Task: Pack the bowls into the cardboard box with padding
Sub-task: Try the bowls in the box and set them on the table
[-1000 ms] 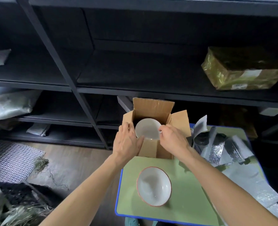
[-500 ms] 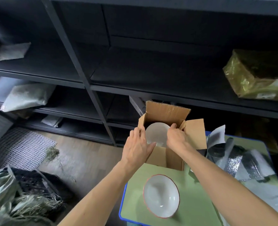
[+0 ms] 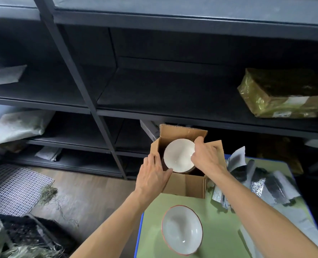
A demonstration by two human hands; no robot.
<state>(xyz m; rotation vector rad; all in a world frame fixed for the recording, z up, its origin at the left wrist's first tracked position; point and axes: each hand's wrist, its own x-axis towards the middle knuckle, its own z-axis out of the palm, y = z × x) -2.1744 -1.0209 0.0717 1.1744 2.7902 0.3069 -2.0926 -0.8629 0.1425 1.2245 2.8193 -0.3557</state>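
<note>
Right hand grips the right rim of the white bowl, which sits tilted in the cardboard box mouth. Left hand lies flat-fingered on the box's left side. Second bowl sits in front of the box, silver padding to its right. Gold parcel up behind the box has a label, can't read it.
</note>
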